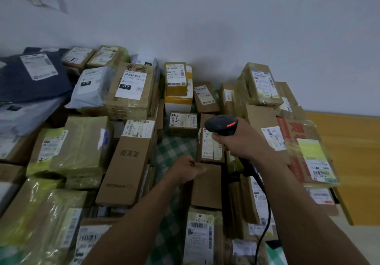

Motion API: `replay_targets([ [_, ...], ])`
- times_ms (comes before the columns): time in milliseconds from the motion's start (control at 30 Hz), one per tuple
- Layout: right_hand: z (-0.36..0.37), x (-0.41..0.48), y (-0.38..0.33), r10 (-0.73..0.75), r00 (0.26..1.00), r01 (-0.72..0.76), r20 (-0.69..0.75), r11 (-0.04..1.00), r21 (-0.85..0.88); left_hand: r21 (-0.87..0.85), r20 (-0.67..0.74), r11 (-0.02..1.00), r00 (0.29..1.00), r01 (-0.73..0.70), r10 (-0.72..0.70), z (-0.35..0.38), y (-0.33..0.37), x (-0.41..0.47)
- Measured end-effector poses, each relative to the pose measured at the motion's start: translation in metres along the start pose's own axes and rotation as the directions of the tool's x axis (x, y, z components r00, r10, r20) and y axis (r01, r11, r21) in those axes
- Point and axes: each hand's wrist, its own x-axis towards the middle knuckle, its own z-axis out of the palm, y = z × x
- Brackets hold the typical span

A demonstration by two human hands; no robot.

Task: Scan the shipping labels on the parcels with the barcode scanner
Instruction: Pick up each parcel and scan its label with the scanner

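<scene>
The right hand [236, 139] is wrapped tight round the handle of the barcode scanner [221, 125], whose nose points down and away at the white label of a brown labelled box [209, 147] near the middle of the checked cloth [174, 149]. The left hand [185, 170] curls over the far left corner of a plain brown box [207, 186] just in front of it, and looks to be holding it.

The likeliest slip is a wrong read: labels crowd close (a small box [183, 124] sits just beyond the target), so a stray beam could log a neighbour or skip this one. The black cable [265, 213] trails over the near parcels and could snag an edge and topple a stack.

Counted: one scanner, one cable, two hands, and roughly thirty parcels, mostly brown boxes; the piles hide more.
</scene>
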Motion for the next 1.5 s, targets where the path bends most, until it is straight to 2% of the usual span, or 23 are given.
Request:
replay_targets([
  [67, 0.003, 0.003, -0.002, -0.007, 1.000, 0.006, 0.020, 0.997, 0.075, 0.017, -0.045, 1.000, 0.999, -0.004, 0.005, -0.007, 0.003, 0.012],
  [200, 0.003, 0.015, -0.005, -0.008, 0.995, -0.014, 0.103, 0.977, 0.213, -0.120, -0.306, 0.977, 0.943, -0.174, 0.131, -0.033, 0.020, 0.048],
  [300, 0.005, 0.029, 0.000, 0.030, 0.991, -0.059, 0.128, 0.972, 0.226, -0.018, -0.400, 0.971, 0.891, -0.240, 0.213, -0.054, 0.033, 0.087],
  [367, 0.007, 0.038, 0.002, 0.054, 0.990, -0.084, 0.133, 0.970, 0.228, 0.127, -0.387, 0.958, 0.877, -0.256, 0.286, -0.061, 0.041, 0.111],
  [433, 0.009, 0.045, 0.005, 0.072, 0.987, -0.103, 0.141, 0.968, 0.229, 0.202, -0.342, 0.942, 0.883, -0.267, 0.323, -0.067, 0.046, 0.133],
  [600, 0.015, 0.057, 0.014, 0.077, 0.983, -0.115, 0.166, 0.966, 0.233, 0.491, -0.224, 0.868, 0.953, -0.069, 0.202, -0.076, 0.040, 0.175],
  [700, 0.017, 0.062, 0.020, 0.106, 0.975, -0.155, 0.196, 0.955, 0.253, 0.438, -0.265, 0.899, 0.956, 0.001, 0.128, -0.078, 0.039, 0.181],
  [833, 0.020, 0.064, 0.020, 0.126, 0.968, -0.185, 0.218, 0.942, 0.279, 0.435, -0.194, 0.896, 0.981, 0.090, -0.005, -0.081, 0.043, 0.175],
  [967, 0.021, 0.063, 0.017, 0.140, 0.964, -0.209, 0.224, 0.923, 0.323, 0.359, -0.243, 0.924, 0.969, 0.130, -0.042, -0.067, 0.034, 0.158],
  [1067, 0.020, 0.062, 0.018, 0.167, 0.961, -0.239, 0.222, 0.904, 0.354, 0.017, -0.356, 0.998, 0.933, 0.054, -0.044, -0.051, 0.015, 0.148],
  [1167, 0.020, 0.061, 0.019, 0.178, 0.964, -0.241, 0.195, 0.895, 0.375, -0.239, -0.388, 0.971, 0.917, 0.000, -0.095, -0.038, -0.001, 0.129],
  [1267, 0.020, 0.057, 0.019, 0.176, 0.970, -0.229, 0.169, 0.896, 0.381, -0.343, -0.432, 0.935, 0.899, -0.086, -0.076, -0.037, 0.001, 0.104],
  [1367, 0.017, 0.049, 0.018, 0.160, 0.976, -0.205, 0.147, 0.902, 0.379, -0.381, -0.495, 0.898, 0.869, -0.220, 0.002, -0.044, 0.016, 0.070],
  [1500, 0.013, 0.033, 0.010, 0.076, 0.996, -0.085, 0.037, 0.919, 0.385, -0.428, -0.570, 0.802, 0.813, -0.417, 0.119, -0.053, 0.044, 0.011],
])
